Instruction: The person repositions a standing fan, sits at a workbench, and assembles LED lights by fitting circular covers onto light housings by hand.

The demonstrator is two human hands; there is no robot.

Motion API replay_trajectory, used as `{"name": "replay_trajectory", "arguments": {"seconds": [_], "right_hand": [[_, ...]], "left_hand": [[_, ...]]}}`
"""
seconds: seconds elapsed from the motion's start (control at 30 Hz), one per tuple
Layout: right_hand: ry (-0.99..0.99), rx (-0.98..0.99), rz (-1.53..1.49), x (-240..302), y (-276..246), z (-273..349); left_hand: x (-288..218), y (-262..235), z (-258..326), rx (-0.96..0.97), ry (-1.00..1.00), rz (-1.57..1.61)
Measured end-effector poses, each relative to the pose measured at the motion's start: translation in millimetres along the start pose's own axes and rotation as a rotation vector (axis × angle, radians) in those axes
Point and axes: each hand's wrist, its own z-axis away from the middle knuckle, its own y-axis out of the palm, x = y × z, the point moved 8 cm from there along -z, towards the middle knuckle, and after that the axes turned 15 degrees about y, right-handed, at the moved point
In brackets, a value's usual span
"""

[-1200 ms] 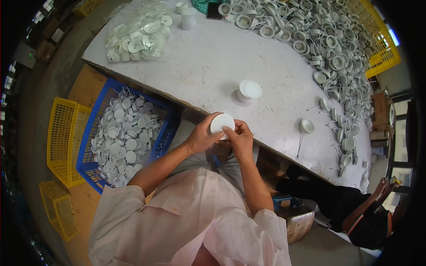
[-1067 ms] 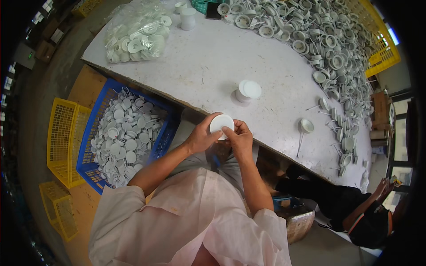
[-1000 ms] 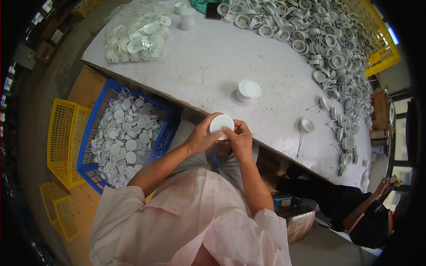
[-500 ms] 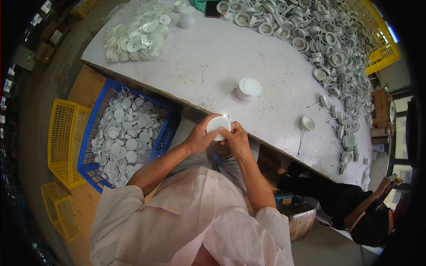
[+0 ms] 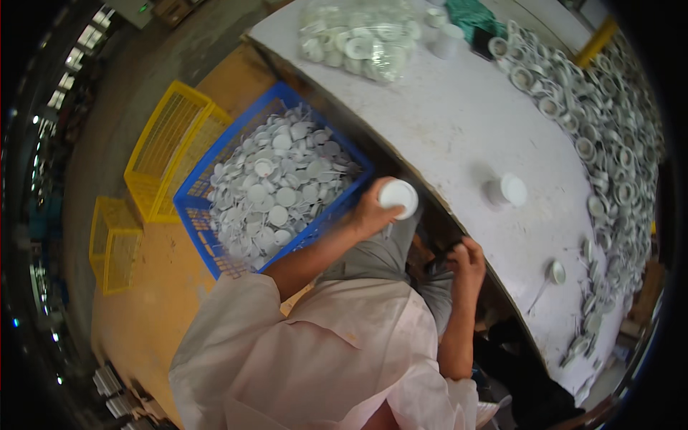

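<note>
My left hand [image 5: 374, 215] is closed on a round white lamp fitting [image 5: 398, 199] with a flat disc face, and a short thin lead seems to hang below it. That fitting is over my lap, beside the near corner of a blue basket [image 5: 197, 233] heaped with similar white discs with leads [image 5: 276, 190]. By the table edge, my right hand [image 5: 466, 261] has its fingers loosely bent and apart, with nothing visible between them. A short stack of white round covers [image 5: 510, 190] stands on the table. Farther right lies a single white cup-shaped fitting [image 5: 555, 272] with its lead.
The white table [image 5: 430, 122] runs diagonally ahead of me. A large pile of cup-shaped fittings [image 5: 602, 136] covers its right side. A clear bag of white parts [image 5: 362, 43] lies at the far end. Yellow crates [image 5: 168, 147] stand left of the blue basket.
My view has turned left. Both hands were together on the white fitting; now the left alone holds it closer to the blue basket, and the right has let go and moved apart.
</note>
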Motion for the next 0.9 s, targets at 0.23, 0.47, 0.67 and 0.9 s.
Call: {"name": "replay_trajectory", "arguments": {"seconds": [0.23, 0.47, 0.67, 0.9], "right_hand": [[0.104, -0.001, -0.15, -61, -62, 8], [0.201, -0.052, -0.052, -115, -83, 18], [0.269, -0.179, 0.104, -118, -78, 13], [0.092, -0.258, 0.473, -91, -80, 9]], "left_hand": [[144, -248, 74, -0.578, -0.477, -0.27], [262, -485, 238, -0.892, -0.541, -0.266], [298, -539, 264, -0.588, -0.414, -0.58], [322, -496, 222, -0.717, -0.269, -0.609]]}}
